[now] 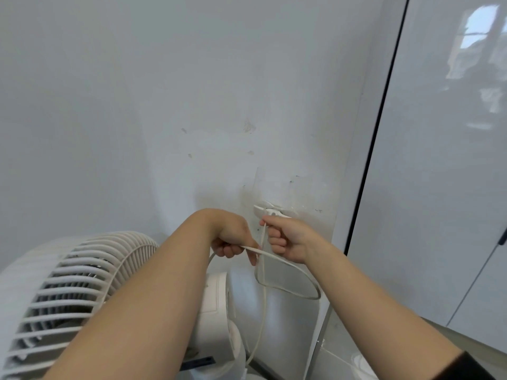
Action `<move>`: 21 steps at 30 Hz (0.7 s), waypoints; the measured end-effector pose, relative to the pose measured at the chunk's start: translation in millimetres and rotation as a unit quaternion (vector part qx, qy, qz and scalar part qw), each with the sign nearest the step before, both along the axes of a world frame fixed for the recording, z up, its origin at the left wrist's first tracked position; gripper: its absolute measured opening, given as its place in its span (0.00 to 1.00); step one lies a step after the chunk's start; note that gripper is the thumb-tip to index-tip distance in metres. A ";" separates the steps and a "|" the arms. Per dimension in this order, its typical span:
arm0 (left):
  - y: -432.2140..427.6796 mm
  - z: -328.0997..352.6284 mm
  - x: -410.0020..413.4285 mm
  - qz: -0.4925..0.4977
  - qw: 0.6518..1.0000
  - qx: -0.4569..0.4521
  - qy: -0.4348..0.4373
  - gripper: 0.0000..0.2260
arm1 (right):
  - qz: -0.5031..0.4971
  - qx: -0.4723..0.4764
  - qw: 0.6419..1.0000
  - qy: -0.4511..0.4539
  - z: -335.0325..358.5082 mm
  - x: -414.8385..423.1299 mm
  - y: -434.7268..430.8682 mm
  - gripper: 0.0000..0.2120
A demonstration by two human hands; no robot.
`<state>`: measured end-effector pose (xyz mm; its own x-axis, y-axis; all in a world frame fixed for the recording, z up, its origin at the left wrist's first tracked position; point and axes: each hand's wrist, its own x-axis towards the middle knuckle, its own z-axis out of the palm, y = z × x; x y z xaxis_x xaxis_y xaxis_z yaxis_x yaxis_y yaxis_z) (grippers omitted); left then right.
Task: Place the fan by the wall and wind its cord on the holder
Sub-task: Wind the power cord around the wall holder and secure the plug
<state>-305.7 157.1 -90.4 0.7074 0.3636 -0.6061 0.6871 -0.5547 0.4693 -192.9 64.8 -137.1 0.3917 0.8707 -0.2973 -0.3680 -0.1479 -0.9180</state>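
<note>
A white fan (63, 292) with a slatted grille stands low at the left, close to the white wall (164, 105). Its white cord (290, 286) runs up from the fan's base and hangs in a loop below my hands. My left hand (233, 237) pinches one strand of the cord. My right hand (285, 237) is closed on another strand, held right under the small white holder (270, 211) fixed to the wall. No cord shows around the holder's arms.
A glossy white cabinet door (439, 160) with a dark edge stands at the right, forming a corner with the wall. A pale floor (343, 360) shows at the bottom right. The wall around the holder is scuffed and stained.
</note>
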 end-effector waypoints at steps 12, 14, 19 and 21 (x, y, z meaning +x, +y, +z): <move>9.0 -8.5 5.7 0.071 0.995 0.036 -0.065 0.11 | -0.171 -0.151 0.656 -0.719 8.4 33.1 -33.5 0.13; 9.0 -9.0 5.0 0.068 0.995 0.033 -0.059 0.11 | -0.178 -0.155 0.629 -0.740 0.9 31.1 -34.6 0.09; 12.8 -11.3 0.3 0.070 0.997 0.032 -0.024 0.09 | -0.195 -0.170 0.626 -0.736 -24.8 24.8 -32.9 0.07; 15.2 -11.9 -0.9 0.070 0.997 0.034 -0.006 0.08 | -0.203 -0.155 0.641 -0.724 -32.7 25.4 -31.9 0.09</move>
